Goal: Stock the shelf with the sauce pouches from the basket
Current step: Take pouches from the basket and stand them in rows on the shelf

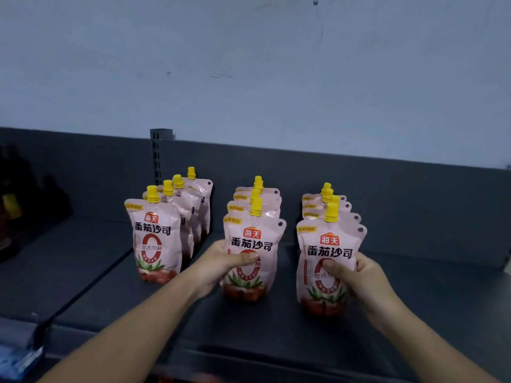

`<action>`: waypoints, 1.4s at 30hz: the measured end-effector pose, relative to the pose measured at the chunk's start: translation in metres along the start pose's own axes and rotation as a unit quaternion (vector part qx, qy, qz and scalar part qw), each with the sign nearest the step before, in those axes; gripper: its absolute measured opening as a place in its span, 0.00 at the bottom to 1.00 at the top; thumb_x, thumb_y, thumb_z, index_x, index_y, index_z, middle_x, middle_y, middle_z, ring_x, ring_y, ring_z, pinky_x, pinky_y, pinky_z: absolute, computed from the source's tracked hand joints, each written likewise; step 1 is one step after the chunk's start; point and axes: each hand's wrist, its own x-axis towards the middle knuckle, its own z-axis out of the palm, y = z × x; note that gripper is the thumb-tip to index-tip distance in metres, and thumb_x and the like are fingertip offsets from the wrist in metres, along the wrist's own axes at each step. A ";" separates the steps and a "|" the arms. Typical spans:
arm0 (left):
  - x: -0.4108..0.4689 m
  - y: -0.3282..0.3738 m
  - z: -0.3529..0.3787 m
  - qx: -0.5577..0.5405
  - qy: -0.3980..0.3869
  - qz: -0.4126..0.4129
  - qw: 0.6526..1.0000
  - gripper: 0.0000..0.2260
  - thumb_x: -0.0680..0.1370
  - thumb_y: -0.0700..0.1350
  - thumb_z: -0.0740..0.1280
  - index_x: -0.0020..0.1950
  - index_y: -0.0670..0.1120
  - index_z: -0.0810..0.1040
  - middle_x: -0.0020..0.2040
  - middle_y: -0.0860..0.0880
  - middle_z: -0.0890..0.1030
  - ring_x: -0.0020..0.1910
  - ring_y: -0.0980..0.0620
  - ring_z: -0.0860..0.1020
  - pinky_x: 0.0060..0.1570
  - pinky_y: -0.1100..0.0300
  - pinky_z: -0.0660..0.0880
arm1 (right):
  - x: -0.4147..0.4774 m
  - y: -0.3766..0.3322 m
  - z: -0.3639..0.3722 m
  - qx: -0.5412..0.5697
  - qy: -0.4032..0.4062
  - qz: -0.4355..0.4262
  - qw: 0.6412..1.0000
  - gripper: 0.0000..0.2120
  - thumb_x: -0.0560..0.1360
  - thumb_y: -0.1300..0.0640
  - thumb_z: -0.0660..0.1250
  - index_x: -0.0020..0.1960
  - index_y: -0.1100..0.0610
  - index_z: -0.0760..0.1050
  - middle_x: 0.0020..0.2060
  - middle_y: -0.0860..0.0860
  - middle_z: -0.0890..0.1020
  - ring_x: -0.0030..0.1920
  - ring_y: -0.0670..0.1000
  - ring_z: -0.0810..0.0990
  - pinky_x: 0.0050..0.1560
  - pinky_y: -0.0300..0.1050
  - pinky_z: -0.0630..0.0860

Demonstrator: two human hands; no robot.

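Pouches of tomato sauce stand in three rows on the dark shelf (pixel 276 330), each row running front to back toward the rear panel (pixel 387 183). At far left, dark goods (pixel 16 205) sit blurred, too dim to identify. Next, the left row (pixel 154 239) stands clear of both hands, just in front of a slotted upright (pixel 158 156). Like every pouch here, these have their long axis vertical, yellow cap up and printed face toward you.

Your left hand (pixel 218 265) grips the front pouch of the middle row (pixel 255 236). The thumb lies across its printed face and the fingers curl round its left edge, out of sight behind it. The pouch is upright, its base on the shelf, close against the pouches behind.

Your right hand (pixel 359 275) holds the front pouch of the right row (pixel 329 244) the same way from the other side. The thumb presses the face and the fingers (pixel 359 262) curl round the right edge. This pouch is also upright with its spout up. A pale wall (pixel 249 64) rises behind.
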 end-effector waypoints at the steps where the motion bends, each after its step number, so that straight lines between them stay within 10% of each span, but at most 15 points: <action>1: 0.001 0.000 -0.002 -0.002 -0.005 0.002 1.000 0.10 0.69 0.35 0.72 0.48 0.46 0.81 0.43 0.50 0.86 0.44 0.53 0.84 0.42 0.63 0.79 | 0.001 0.002 0.000 0.008 0.005 0.000 1.000 0.21 0.61 0.57 0.76 0.52 0.62 0.79 0.43 0.55 0.86 0.43 0.55 0.86 0.38 0.45 0.82; 5: 0.006 0.001 -0.009 -0.008 -0.028 0.004 1.000 0.27 0.49 0.48 0.83 0.45 0.47 0.83 0.45 0.48 0.86 0.44 0.53 0.84 0.38 0.65 0.79 | 0.004 0.009 0.001 0.024 0.033 0.008 0.999 0.21 0.59 0.57 0.76 0.50 0.61 0.79 0.46 0.58 0.86 0.45 0.57 0.85 0.46 0.53 0.81; 10: 0.004 0.005 -0.019 0.087 -0.023 0.001 0.996 0.15 0.64 0.38 0.75 0.49 0.48 0.80 0.43 0.54 0.86 0.44 0.57 0.84 0.37 0.67 0.78 | 0.006 0.017 -0.002 0.058 0.035 -0.003 0.998 0.42 0.40 0.44 0.83 0.50 0.61 0.80 0.46 0.58 0.86 0.47 0.58 0.85 0.44 0.52 0.83; 20: -0.006 -0.008 -0.030 0.130 0.054 0.076 0.987 0.09 0.71 0.30 0.69 0.47 0.41 0.80 0.36 0.55 0.85 0.38 0.61 0.83 0.34 0.72 0.76 | 0.000 0.009 -0.018 -0.011 0.014 -0.006 1.000 0.09 0.69 0.72 0.68 0.48 0.64 0.77 0.36 0.51 0.86 0.35 0.49 0.85 0.32 0.37 0.79; 33: -0.012 -0.011 -0.027 0.146 0.117 0.068 0.980 0.15 0.70 0.35 0.73 0.54 0.45 0.77 0.48 0.47 0.81 0.48 0.50 0.79 0.42 0.64 0.77 | 0.000 0.011 -0.026 -0.025 0.016 0.043 0.999 0.14 0.71 0.67 0.70 0.56 0.62 0.77 0.45 0.52 0.86 0.45 0.49 0.85 0.39 0.38 0.80; 37: -0.036 -0.017 -0.012 0.199 0.241 0.148 0.938 0.12 0.70 0.44 0.73 0.38 0.53 0.70 0.34 0.53 0.69 0.35 0.52 0.68 0.33 0.59 0.66 | 0.000 0.011 -0.029 -0.033 0.002 0.072 0.997 0.15 0.71 0.64 0.71 0.57 0.59 0.77 0.49 0.53 0.85 0.49 0.51 0.85 0.45 0.39 0.80; 42: -0.060 -0.023 0.050 0.337 0.027 0.230 0.913 0.10 0.68 0.55 0.67 0.47 0.63 0.71 0.39 0.58 0.76 0.40 0.62 0.74 0.41 0.71 0.69 | -0.004 0.013 -0.023 -0.038 0.002 0.046 0.998 0.11 0.75 0.62 0.66 0.57 0.61 0.77 0.48 0.56 0.85 0.45 0.51 0.85 0.38 0.38 0.79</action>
